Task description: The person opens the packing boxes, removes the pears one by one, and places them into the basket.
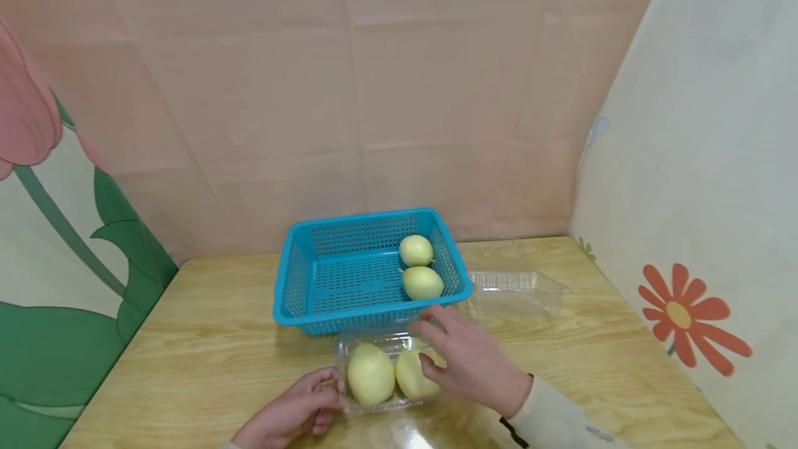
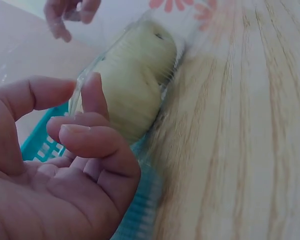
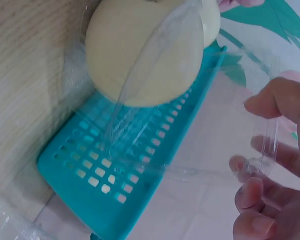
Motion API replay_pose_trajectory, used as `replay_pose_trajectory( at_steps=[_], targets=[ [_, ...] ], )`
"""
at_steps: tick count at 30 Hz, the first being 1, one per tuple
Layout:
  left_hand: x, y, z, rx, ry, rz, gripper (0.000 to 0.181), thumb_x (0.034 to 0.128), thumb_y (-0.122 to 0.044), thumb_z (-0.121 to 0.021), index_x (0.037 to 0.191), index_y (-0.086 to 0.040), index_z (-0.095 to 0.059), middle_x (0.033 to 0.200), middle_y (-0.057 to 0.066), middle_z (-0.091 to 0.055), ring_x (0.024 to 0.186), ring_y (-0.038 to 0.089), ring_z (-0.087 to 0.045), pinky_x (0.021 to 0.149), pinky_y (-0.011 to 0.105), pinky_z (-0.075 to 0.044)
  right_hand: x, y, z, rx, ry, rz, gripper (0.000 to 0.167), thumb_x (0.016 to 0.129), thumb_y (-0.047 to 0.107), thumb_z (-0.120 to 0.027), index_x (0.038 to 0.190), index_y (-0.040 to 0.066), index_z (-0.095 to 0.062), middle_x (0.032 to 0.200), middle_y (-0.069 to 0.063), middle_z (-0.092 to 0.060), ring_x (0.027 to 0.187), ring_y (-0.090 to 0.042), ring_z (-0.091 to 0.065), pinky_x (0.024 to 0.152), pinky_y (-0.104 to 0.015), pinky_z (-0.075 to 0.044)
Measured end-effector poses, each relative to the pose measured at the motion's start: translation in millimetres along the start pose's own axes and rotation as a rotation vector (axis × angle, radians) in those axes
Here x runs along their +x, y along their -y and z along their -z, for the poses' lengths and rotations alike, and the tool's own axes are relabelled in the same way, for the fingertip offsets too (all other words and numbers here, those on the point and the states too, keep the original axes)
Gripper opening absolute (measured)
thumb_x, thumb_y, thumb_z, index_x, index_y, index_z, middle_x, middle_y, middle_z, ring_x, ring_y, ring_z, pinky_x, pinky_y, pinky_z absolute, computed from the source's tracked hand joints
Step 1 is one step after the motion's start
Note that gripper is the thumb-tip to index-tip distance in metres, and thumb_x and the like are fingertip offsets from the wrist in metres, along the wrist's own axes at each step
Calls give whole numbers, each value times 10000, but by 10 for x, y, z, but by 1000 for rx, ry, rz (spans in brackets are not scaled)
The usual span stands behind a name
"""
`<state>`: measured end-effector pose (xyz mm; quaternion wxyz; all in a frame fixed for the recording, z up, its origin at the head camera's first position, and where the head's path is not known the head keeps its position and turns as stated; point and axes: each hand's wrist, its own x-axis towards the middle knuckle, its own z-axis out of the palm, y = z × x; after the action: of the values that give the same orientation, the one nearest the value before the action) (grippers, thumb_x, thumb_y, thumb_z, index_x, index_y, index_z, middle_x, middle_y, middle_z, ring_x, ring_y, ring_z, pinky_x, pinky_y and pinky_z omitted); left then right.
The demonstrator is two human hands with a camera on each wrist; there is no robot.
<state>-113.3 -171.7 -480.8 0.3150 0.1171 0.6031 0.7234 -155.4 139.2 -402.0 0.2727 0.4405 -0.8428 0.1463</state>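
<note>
Two pale yellow-green pears (image 1: 370,374) lie side by side in a clear plastic clamshell box (image 1: 400,404) near the table's front. My left hand (image 1: 305,404) is at the box's left end; in the left wrist view, its thumb and forefinger pinch the thin plastic edge, other fingers curled. Over the right pear (image 1: 408,374) is my right hand (image 1: 470,359). In the right wrist view, its thumb and curled fingers hold the raised clear lid (image 3: 215,172) by its edge, some fingers showing through the plastic.
Just behind the box stands a blue perforated basket (image 1: 293,314), two more pears (image 1: 422,283) at its right side. Another clear plastic container (image 1: 517,293) lies right of the basket. A pink backdrop (image 1: 374,89) and flower-printed side sheets border the wooden table (image 1: 212,338).
</note>
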Motion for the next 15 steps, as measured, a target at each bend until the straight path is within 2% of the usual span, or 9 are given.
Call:
replay_pose_trajectory(
  at_steps=[3, 5, 9, 10, 12, 15],
  targets=[
    [6, -3, -6, 11, -10, -1, 90, 934, -48, -557, 961, -117, -506, 751, -38, -569, 570, 48, -423, 520, 181, -353, 5, -37, 31, 1, -77, -28, 439, 730, 161, -793, 1142, 138, -643, 1131, -37, -574, 765, -102, -545, 509, -128, -379],
    [8, -4, -8, 16, -12, 1, 57, 948, -72, -549, 953, -122, -521, 808, -23, -619, 582, 42, -449, 517, 173, -361, 5, -48, 49, -2, -134, -39, 395, 732, 164, -773, 1102, 126, -641, 1116, -54, -568, 710, -95, -507, 504, -129, -368],
    [11, -5, -15, 20, -27, 16, 35, 975, -126, -542, 941, -124, -542, 870, -15, -647, 595, 33, -477, 507, 162, -368, -14, -24, 73, 8, -217, -18, 135, 802, 196, -686, 907, 149, -615, 936, 13, -539, 680, -87, -469, 528, -148, -378],
    [13, -8, -19, 24, -39, 23, 43, 977, -136, -545, 936, -123, -541, 862, -17, -642, 593, 35, -473, 506, 163, -366, -20, -10, 79, 4, -223, -3, 83, 823, 213, -661, 856, 162, -605, 882, 42, -531, 663, -75, -466, 524, -149, -376],
    [17, -19, -30, 28, -69, 42, 58, 978, -146, -549, 927, -122, -536, 833, -23, -615, 590, 47, -453, 502, 172, -355, -29, 30, 91, -12, -214, 21, 96, 822, 223, -656, 770, 191, -583, 774, 96, -505, 624, -48, -460, 516, -150, -362],
    [27, -40, -50, 41, -117, 59, 82, 980, -164, -556, 920, -118, -524, 804, -22, -565, 592, 67, -416, 498, 183, -336, -55, 91, 92, -36, -135, 17, 154, 777, 246, -715, 717, 218, -576, 700, 142, -505, 577, 0, -440, 489, -133, -330]
  ],
)
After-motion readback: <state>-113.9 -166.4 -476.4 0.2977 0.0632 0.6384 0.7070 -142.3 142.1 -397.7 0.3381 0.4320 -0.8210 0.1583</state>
